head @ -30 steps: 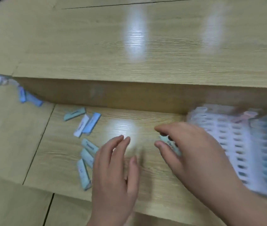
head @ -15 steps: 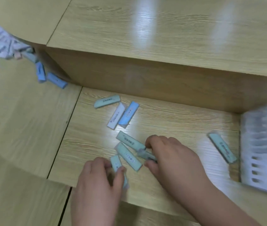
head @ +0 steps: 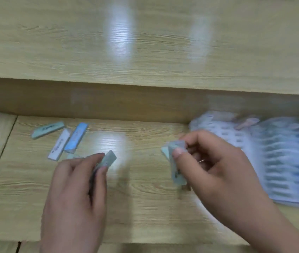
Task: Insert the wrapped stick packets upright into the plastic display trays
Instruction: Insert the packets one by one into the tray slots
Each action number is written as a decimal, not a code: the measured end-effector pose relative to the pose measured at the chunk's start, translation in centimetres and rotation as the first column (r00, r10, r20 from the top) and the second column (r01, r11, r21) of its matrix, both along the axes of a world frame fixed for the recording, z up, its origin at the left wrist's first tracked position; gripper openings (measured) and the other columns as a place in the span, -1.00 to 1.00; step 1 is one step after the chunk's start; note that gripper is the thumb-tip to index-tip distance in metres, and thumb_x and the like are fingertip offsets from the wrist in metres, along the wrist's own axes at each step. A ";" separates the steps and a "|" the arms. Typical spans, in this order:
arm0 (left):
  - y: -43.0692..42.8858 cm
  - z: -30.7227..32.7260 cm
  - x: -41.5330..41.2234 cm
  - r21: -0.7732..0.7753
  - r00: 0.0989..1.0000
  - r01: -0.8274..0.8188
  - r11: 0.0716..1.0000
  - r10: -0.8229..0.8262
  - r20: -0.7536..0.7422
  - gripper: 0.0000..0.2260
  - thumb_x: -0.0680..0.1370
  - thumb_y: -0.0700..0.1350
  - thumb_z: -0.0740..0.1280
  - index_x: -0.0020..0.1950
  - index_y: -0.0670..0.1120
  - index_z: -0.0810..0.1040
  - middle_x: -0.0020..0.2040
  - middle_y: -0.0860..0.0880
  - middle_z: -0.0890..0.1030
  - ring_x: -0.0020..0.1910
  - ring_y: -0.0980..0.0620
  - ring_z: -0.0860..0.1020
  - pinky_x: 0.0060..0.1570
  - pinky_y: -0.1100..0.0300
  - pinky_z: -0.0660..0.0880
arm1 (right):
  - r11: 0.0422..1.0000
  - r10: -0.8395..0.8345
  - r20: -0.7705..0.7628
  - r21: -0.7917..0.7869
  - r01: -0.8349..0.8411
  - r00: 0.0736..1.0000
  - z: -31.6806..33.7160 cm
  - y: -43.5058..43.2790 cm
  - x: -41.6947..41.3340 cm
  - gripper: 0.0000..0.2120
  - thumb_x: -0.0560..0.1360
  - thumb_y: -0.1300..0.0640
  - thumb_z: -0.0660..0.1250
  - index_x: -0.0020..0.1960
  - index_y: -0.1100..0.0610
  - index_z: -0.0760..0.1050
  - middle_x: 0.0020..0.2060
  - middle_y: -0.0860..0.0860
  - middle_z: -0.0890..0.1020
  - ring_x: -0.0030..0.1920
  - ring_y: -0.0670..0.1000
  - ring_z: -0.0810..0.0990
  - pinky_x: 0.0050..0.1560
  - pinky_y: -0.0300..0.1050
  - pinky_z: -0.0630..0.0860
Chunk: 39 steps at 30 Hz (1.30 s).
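Your left hand (head: 75, 194) pinches a packet (head: 110, 158). Your right hand (head: 218, 176) grips other packets (head: 177, 172) beside the trays (head: 282, 161) at the desk's (head: 145, 207) right edge.

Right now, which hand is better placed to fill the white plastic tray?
Right hand: it pinches pale green wrapped packets beside the white slotted plastic tray. The left hand, gripping another green packet, is farther off.

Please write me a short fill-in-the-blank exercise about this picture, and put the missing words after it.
1. The plastic tray lies on the person's ___ side.
2. The loose white packet lies between a green packet and a ___ one.
3. The left hand and the right hand both grip ___.
Missing words: right; blue; packets.
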<state>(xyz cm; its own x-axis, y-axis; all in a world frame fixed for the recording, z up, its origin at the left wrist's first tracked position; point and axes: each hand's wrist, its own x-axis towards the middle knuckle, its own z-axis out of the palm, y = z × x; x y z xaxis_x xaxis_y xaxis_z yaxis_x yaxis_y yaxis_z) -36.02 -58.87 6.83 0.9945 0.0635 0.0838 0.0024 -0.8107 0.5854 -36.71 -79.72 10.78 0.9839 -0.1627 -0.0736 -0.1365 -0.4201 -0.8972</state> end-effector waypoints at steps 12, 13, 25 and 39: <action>-20.3 4.7 -1.8 -0.410 0.942 0.330 0.850 -0.323 0.088 -0.80 0.50 -0.01 0.35 0.05 0.28 0.54 -0.06 0.24 0.65 -0.11 0.16 0.64 -0.23 0.40 0.49 | 0.919 -0.347 0.151 -0.144 0.368 0.926 2.0 -20.7 -6.9 -0.91 0.44 -0.03 0.39 -0.09 -0.14 0.50 -0.24 -0.08 0.66 -0.30 -0.01 0.65 -0.33 -0.06 0.60; -21.4 4.9 -1.9 -0.385 0.932 0.363 0.849 -0.339 0.130 -0.79 0.52 -0.05 0.35 0.06 0.26 0.58 -0.05 0.21 0.62 -0.10 0.15 0.63 -0.20 0.40 0.49 | 0.910 -0.342 0.159 -0.191 0.369 0.926 1.9 -21.7 -6.9 -0.89 0.45 -0.01 0.43 -0.11 -0.14 0.49 -0.24 -0.15 0.65 -0.31 -0.06 0.64 -0.36 -0.18 0.56; -30.3 2.2 -2.0 -0.084 0.851 0.502 0.861 -0.474 0.228 -0.73 0.54 -0.04 0.29 0.24 0.13 0.44 -0.03 0.22 0.58 -0.15 0.23 0.56 -0.22 0.13 0.56 | 0.874 -0.134 0.238 -0.430 0.228 0.962 -3.6 -27.1 -4.8 -0.93 0.49 -0.03 0.38 -0.06 -0.09 0.62 -0.22 -0.32 0.57 -0.17 -0.14 0.52 -0.12 -0.14 0.46; -31.3 -1.2 -0.2 0.155 0.765 0.545 0.824 -0.564 0.310 -0.94 0.50 -0.28 0.39 -0.08 -0.15 0.63 -0.09 0.00 0.67 -0.11 -0.04 0.57 -0.05 0.23 0.42 | 0.864 -0.095 0.202 -0.469 0.182 0.975 -5.2 -27.5 -3.3 -0.76 0.45 -0.21 0.28 -0.03 -0.17 0.66 -0.31 -0.33 0.54 -0.19 -0.12 0.50 -0.27 -0.03 0.52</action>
